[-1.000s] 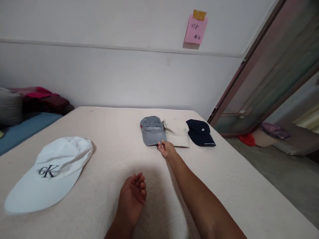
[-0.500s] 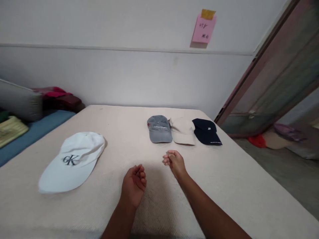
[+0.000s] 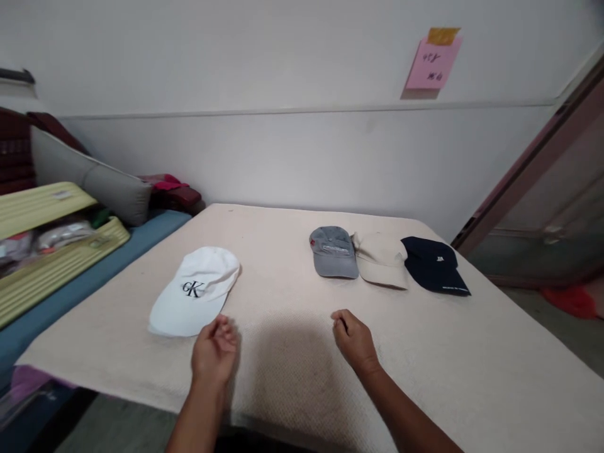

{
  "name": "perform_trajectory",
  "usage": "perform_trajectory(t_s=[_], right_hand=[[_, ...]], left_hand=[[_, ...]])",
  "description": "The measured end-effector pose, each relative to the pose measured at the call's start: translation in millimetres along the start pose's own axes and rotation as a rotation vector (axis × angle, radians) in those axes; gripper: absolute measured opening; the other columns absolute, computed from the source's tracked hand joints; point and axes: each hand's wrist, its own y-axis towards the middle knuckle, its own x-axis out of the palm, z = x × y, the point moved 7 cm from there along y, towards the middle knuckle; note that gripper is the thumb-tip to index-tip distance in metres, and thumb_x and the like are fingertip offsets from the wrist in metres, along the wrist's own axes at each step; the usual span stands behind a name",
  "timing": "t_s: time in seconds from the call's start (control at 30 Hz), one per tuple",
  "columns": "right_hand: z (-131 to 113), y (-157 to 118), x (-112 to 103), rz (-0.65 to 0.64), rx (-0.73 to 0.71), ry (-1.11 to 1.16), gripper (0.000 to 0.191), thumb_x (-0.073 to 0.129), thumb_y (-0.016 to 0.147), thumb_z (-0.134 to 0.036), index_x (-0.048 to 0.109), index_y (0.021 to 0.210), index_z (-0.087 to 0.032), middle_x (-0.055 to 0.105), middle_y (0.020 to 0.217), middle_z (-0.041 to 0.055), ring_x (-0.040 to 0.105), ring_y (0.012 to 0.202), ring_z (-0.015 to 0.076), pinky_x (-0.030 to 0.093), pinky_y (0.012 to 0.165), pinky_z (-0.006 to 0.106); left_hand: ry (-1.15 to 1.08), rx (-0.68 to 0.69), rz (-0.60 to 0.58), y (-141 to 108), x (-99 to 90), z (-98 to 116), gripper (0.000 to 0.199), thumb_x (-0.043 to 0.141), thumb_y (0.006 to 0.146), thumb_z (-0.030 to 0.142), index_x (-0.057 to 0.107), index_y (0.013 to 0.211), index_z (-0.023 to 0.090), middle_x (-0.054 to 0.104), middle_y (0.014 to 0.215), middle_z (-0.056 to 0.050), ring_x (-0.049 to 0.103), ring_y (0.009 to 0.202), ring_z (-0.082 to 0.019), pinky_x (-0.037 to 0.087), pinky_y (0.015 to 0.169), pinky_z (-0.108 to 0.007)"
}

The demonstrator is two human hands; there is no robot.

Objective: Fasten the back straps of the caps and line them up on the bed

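- The right hand (image 3: 355, 340) has pulled back from the grey cap (image 3: 333, 253), loosely curled and empty, on the cloth-covered table (image 3: 472, 377).
- The left hand (image 3: 213, 352), loosely open and empty, has shifted beside the white cap (image 3: 195, 289).
- 3 caps sit far right; the white one looks next.

White cap (image 3: 195, 289) (dark "CK" logo on front) lies flat on the beige tabletop, brim nearest.

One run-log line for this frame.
left hand: empty, beside white cap | right hand: empty, on table | three caps in row
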Motion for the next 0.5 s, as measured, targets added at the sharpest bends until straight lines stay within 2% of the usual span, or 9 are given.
perform_trajectory(t_s=[0.17,0.27,0.37,0.5], right_hand=[[0,0,0,0.022,0.000,-0.023,0.018,0.041,0.082,-0.023,0.058,0.086,-0.019,0.066,0.081,0.0043,0.061,0.074,0.0189,0.042,0.070,0.028],[1,0,1,0.020,0.013,-0.015,0.018,0.040,0.082,-0.023,0.058,0.086,-0.020,0.066,0.082,0.0041,0.060,0.075,0.0189,0.041,0.070,0.028],[2,0,1,0.017,0.023,-0.015,0.018,0.040,0.081,-0.023,0.058,0.085,-0.020,0.066,0.082,0.0041,0.060,0.076,0.0191,0.041,0.070,0.027],[1,0,1,0.012,0.032,-0.024,0.018,0.039,0.082,-0.024,0.057,0.086,-0.020,0.066,0.082,0.0036,0.059,0.074,0.0189,0.041,0.070,0.028]], left_hand=[[0.050,0.176,0.209,-5,-64.3,51,0.022,0.043,0.080,0.002,0.055,0.064,0.012,0.056,0.058,0.001,0.049,0.043,-0.004,0.041,0.036,-0.011],[0.106,0.250,0.308,-3,-89.7,74,0.023,0.046,0.081,0.002,0.057,0.063,0.011,0.059,0.059,0.000,0.054,0.048,-0.005,0.046,0.042,-0.011],[0.155,0.313,0.330,4,-97.0,92,0.021,0.049,0.082,0.004,0.059,0.066,0.012,0.062,0.065,-0.001,0.060,0.058,-0.007,0.052,0.053,-0.012],[0.220,0.342,0.305,12,-90.6,101,0.018,0.053,0.081,0.004,0.061,0.068,0.013,0.065,0.070,-0.002,0.064,0.068,-0.009,0.055,0.063,-0.017]])
